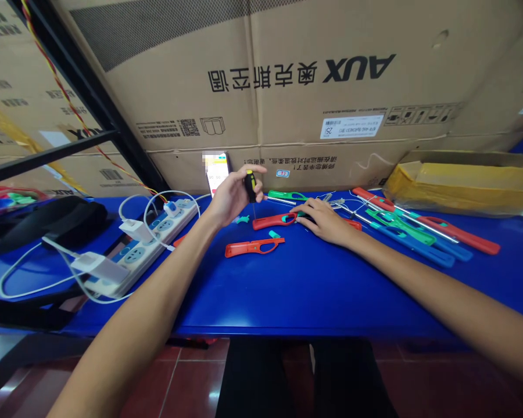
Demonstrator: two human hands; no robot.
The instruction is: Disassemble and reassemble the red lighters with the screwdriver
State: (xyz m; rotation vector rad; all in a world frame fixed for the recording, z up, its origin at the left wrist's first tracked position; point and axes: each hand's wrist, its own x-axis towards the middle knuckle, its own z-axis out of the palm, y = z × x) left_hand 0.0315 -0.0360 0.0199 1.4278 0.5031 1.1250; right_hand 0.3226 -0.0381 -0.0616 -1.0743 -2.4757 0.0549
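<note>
My left hand (pixel 232 194) is closed around a small screwdriver (pixel 250 184) with a black and yellow handle. Its thin shaft points down at the left end of a red lighter casing (pixel 268 221) lying on the blue table. Against the right end of that casing rest the fingers of my right hand (pixel 325 220), pressing it to the table; part of the casing is hidden beneath them. Nearer to me lies another red casing half (pixel 246 248), with a small teal piece (pixel 274 234) by it. Another teal piece (pixel 243 219) sits near my left wrist.
A green lighter (pixel 285 195) lies behind my hands. Several red, green and blue stick lighters (pixel 418 235) are piled at right, before an open carton (pixel 457 186). At left are a power strip (pixel 150 247) with chargers and cables, and a phone (pixel 217 173) leaning on a large box (pixel 279 116).
</note>
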